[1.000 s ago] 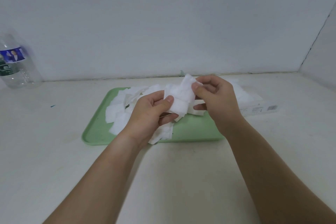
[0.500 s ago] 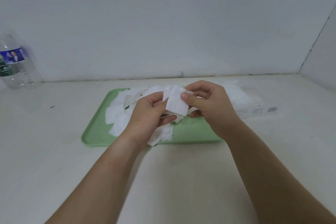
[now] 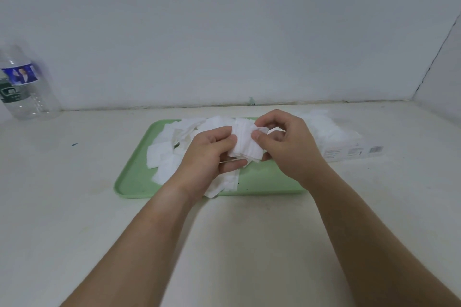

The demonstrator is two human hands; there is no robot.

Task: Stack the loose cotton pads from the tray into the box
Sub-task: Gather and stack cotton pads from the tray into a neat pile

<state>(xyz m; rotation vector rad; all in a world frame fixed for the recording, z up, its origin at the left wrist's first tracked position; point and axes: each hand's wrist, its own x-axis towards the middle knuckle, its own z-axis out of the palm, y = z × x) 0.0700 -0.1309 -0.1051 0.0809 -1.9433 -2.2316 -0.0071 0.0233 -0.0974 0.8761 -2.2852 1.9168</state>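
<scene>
Both hands are busy. Your left hand [image 3: 207,154] and right hand [image 3: 287,147] hold one small stack of cotton pads [image 3: 245,144] between them, above the middle of the green tray [image 3: 134,182].

Left: fingers curled under and behind the stack, thumb on its left edge. Right: thumb pressed on the stack's front face, index finger curled over the top edge. The stack stands tilted, with its pad edges roughly aligned.

The loose pads [image 3: 164,157] lie in an overlapping heap on the tray's left and centre, partly hidden behind your hands. A few stick out over the near rim beside your left wrist.

The white box [image 3: 349,147] lies low on the table [image 3: 224,244] at the tray's right end. Your right hand hides the joint, so I can't tell whether they touch. White pads [image 3: 321,124] are heaped inside it, above the rim. There is small print on its near wall, too small to read.

A clear plastic bottle [image 3: 22,87] with a blue label stands far left against the wall, well apart from the tray.
</scene>
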